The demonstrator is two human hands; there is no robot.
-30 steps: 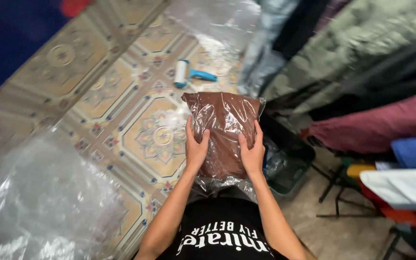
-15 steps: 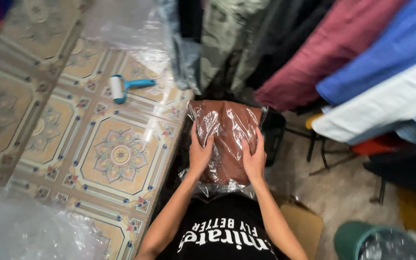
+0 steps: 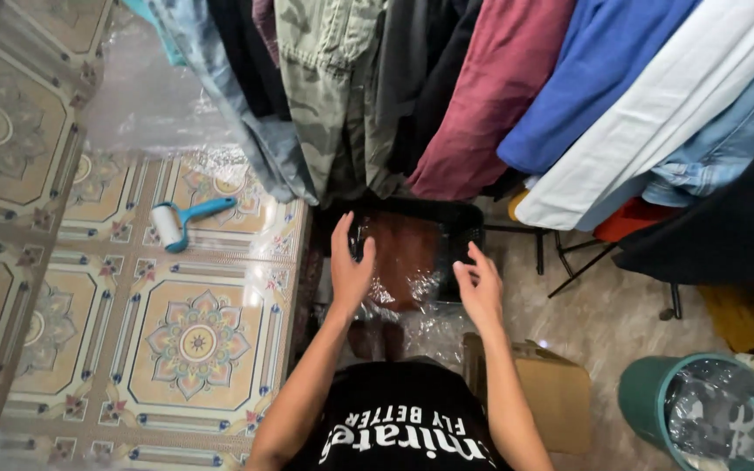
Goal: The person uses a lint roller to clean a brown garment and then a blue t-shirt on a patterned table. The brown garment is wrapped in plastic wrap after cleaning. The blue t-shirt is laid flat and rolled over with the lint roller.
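Note:
A brown folded garment in a clear plastic bag (image 3: 405, 260) lies in a black bin (image 3: 464, 218) on the floor beside the table. My left hand (image 3: 351, 262) hovers over the bag's left edge with fingers spread, perhaps just brushing the plastic. Spread open above the bag's right side, my right hand (image 3: 480, 288) holds nothing.
A patterned table (image 3: 133, 305) fills the left, with a lint roller (image 3: 183, 220) and clear plastic sheeting (image 3: 146, 105) on it. Hanging clothes (image 3: 499, 87) crowd the top. A cardboard box (image 3: 543, 392) and a green bucket (image 3: 700, 410) stand on the floor at right.
Both hands were gripping the bagged garment upright before me. Now it lies in the black bin and both hands have let go. My view has swung right.

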